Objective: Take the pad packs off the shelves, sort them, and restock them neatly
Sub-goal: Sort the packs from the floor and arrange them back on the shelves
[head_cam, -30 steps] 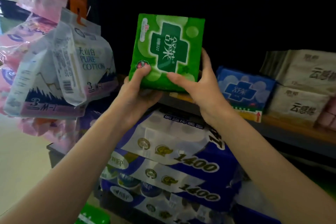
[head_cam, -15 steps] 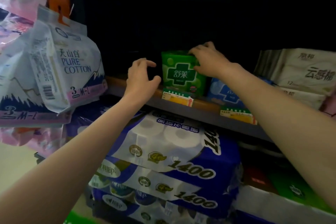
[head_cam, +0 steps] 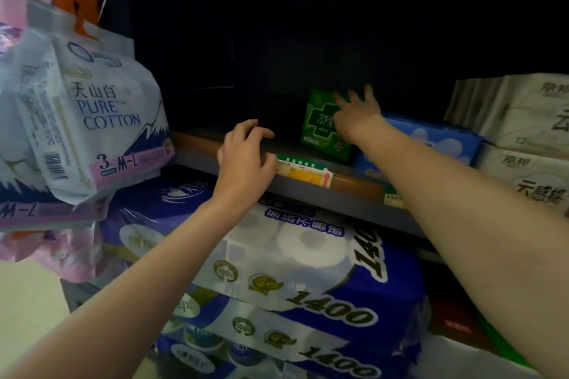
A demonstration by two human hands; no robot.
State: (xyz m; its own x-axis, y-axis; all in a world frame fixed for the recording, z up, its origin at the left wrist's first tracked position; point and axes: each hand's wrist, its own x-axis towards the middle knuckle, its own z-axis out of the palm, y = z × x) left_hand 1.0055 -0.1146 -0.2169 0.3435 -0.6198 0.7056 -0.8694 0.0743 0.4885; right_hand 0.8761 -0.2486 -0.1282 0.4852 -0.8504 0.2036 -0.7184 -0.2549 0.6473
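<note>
Head view: the restocking step is being carried out. The green pad pack (head_cam: 323, 124) is being stood upright on the shelf (head_cam: 354, 197), set back from the front edge, just beside the blue pack (head_cam: 431, 144). It is being touched by the right hand (head_cam: 358, 115), whose fingers are spread against its face; no pinch is being shown. The left hand (head_cam: 246, 157) is being held loosely curled above the shelf lip, gripping nothing. Judged from this, the next move is being set up as a squaring nudge against the blue pack, then a withdrawal. Compared with half a second ago, the pack is being pushed deeper and the right hand's fingers are being opened.
</note>
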